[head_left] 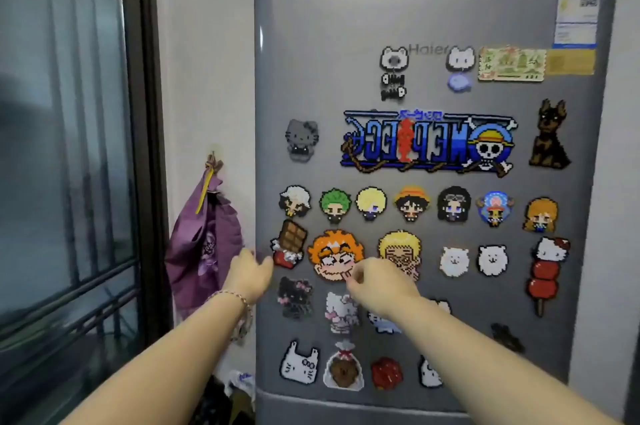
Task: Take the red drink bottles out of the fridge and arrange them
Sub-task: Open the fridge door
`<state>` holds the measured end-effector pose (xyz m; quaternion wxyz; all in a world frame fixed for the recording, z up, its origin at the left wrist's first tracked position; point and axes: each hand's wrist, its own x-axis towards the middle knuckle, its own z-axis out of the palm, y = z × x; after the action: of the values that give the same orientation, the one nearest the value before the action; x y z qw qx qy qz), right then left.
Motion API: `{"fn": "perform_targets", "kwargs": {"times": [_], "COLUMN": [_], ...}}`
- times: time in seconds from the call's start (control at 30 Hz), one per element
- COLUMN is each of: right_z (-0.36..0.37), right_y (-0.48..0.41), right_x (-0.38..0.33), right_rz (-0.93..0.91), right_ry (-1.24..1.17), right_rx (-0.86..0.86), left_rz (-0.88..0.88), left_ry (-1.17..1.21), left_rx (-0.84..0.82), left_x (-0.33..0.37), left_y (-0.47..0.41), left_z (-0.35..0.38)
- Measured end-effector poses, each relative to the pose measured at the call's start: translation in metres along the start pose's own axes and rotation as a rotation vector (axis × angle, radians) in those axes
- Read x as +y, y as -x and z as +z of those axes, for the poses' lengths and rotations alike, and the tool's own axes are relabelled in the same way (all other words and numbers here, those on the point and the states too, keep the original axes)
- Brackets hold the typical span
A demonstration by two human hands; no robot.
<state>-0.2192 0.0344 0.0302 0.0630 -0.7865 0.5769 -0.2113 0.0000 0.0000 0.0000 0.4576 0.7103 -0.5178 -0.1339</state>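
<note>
Tall grey metal fridge door (pixel 329 43) closed, fills centre and right of frame. Red drink bottles not in view; presumably behind it. The coming move turns on the door's left edge, which runs vertically. Left hand (pixel 251 274), lower centre-left, is right at that edge, fingers curled toward it; too blurred to tell whether it grips yet. Right hand (pixel 377 282) is further right in front of the door face, loosely curled and holding nothing. Left hand is nearer for the pull.

Writing:
- Silver "Haier" logo (pixel 427 50), top centre.
- Blue pixel-bead "ONE PIECE" magnet (pixel 429 140), reads mirrored.
- Blue-white label sticker (pixel 576 9), upper right, unreadable.
</note>
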Motion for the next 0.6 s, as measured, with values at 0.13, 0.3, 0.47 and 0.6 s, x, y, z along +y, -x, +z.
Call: {"fn": "perform_targets", "kwargs": {"times": [0.13,0.3,0.47,0.6], "right_z": [0.012,0.006,-0.001,-0.009], "right_y": [-0.023,-0.03,-0.007,0.018], "right_x": [-0.016,-0.025,-0.037,-0.038], "right_rz": [0.021,0.04,0.006,-0.062], "right_ry": [0.039,0.067,0.057,0.075], "right_rx": [0.059,0.138,0.182,0.207], "left_rz": [0.034,0.165,0.143,0.129], "left_ry": [0.149,0.196,0.126,0.121], "left_rx": [-0.062,-0.046,-0.171,-0.113], "left_x": [-0.016,-0.027,-0.018,-0.018], "left_y": [-0.039,-0.041,-0.036,-0.012], "left_z": [0.01,0.021,0.006,-0.001]}}
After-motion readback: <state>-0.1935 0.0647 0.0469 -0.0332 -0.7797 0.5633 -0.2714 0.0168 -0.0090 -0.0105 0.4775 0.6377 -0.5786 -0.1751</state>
